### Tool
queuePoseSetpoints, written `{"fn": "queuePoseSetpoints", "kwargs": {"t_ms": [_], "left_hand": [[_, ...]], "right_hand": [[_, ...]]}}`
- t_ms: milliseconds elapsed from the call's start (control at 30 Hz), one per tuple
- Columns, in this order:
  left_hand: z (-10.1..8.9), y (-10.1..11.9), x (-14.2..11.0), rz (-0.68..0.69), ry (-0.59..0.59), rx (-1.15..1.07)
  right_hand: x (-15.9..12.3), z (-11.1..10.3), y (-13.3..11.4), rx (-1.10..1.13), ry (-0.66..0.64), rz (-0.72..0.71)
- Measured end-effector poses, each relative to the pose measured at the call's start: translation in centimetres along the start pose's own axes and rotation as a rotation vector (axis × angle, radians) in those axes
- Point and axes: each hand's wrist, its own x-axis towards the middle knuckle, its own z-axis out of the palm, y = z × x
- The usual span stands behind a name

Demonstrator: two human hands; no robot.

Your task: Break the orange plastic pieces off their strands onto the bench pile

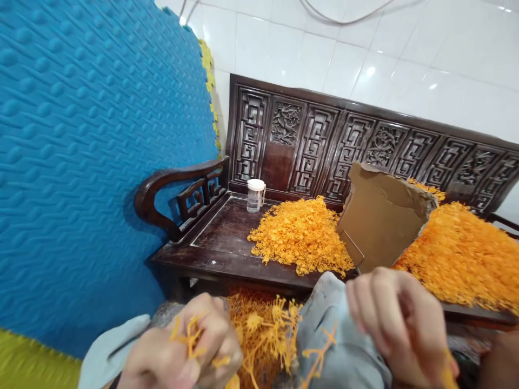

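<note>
My left hand (184, 346) is closed at the bottom, with thin branching orange plastic pieces (190, 337) poking out between the fingers. My right hand (399, 324) is curled shut at the lower right and slightly blurred. A strip of orange plastic (448, 370) shows at its lower edge; the rest of what it holds is hidden. Between the hands, an orange plastic sprig (320, 354) sticks up in front of my knee. Behind it is a mass of branched orange sprigs with flower-like heads (279, 324), low down between my legs.
A dark carved wooden bench (227, 270) stands ahead. On it are a lidded clear cup (255, 195), a pile of orange pieces (302, 235), a cardboard sheet (383, 216) and a larger orange pile (466, 259). Blue foam mat (89, 178) covers the left.
</note>
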Motion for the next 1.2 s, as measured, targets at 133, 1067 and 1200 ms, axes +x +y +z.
{"fn": "queuePoseSetpoints", "kwargs": {"t_ms": [133,1067,1200], "left_hand": [[-0.6,0.2,1.1,-0.089,0.207,0.127],[-7.0,2.5,4.4,0.202,0.53,0.474],[-6.7,2.5,4.5,0.218,0.494,0.435]], "right_hand": [[-4.7,-2.9,0.0,-0.231,0.841,-0.173],[-11.4,-13.0,13.5,-1.018,1.113,0.555],[-5.9,-9.8,7.9,-0.895,1.015,0.297]]}}
